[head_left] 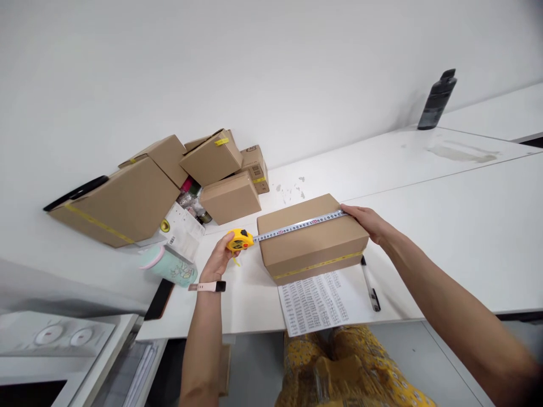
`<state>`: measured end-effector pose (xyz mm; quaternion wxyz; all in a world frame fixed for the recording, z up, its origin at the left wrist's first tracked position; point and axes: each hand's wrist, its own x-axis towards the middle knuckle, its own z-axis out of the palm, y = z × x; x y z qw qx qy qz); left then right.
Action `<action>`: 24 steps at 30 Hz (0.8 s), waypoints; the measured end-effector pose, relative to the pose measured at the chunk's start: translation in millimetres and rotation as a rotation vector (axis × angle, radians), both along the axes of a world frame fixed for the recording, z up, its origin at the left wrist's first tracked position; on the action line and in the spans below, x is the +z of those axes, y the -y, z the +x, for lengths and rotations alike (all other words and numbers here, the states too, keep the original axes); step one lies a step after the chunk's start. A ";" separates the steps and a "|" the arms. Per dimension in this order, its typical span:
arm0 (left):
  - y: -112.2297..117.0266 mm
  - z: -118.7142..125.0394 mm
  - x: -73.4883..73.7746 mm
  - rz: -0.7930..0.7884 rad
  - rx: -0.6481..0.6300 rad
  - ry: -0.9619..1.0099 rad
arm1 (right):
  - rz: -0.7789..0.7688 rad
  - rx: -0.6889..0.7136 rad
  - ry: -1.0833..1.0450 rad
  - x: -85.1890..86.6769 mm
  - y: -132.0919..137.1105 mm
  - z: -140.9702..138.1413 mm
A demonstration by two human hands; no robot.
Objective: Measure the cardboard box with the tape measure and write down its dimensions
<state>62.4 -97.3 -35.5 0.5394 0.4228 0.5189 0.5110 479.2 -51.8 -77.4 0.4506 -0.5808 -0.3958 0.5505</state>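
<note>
My left hand (219, 255) is closed around a yellow tape measure (240, 240), just off the left end of a closed cardboard box (311, 237). From the case, the metal tape blade (297, 226) stretches straight across the top of the box, lengthwise. At the box's far right edge, my right hand (368, 222) pinches the end of the blade; its fingertips partly hide that end. A strip of yellow tape runs along the box's near side. Under the box's front edge lies a printed sheet (314, 305), and a pen (370, 285) rests to its right.
Several cardboard boxes (231, 198) are stacked at the back left against the wall. A mint-green tumbler (175, 267) and a dark phone-like slab (159, 299) are at the left edge. A black bottle (436, 102) stands far right on the white table (449, 237).
</note>
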 end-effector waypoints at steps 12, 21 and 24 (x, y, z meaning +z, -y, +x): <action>-0.5 -2.5 1.2 -0.006 -0.069 -0.013 | 0.079 -0.023 0.092 -1.8 -5.8 -13.4; 3.9 -20.6 0.8 -0.015 -0.085 -0.044 | 0.152 -0.072 0.178 -0.9 -9.0 -11.6; 4.7 -22.3 -0.3 -0.019 -0.097 -0.047 | 0.146 -0.080 0.162 -0.2 -7.8 -13.6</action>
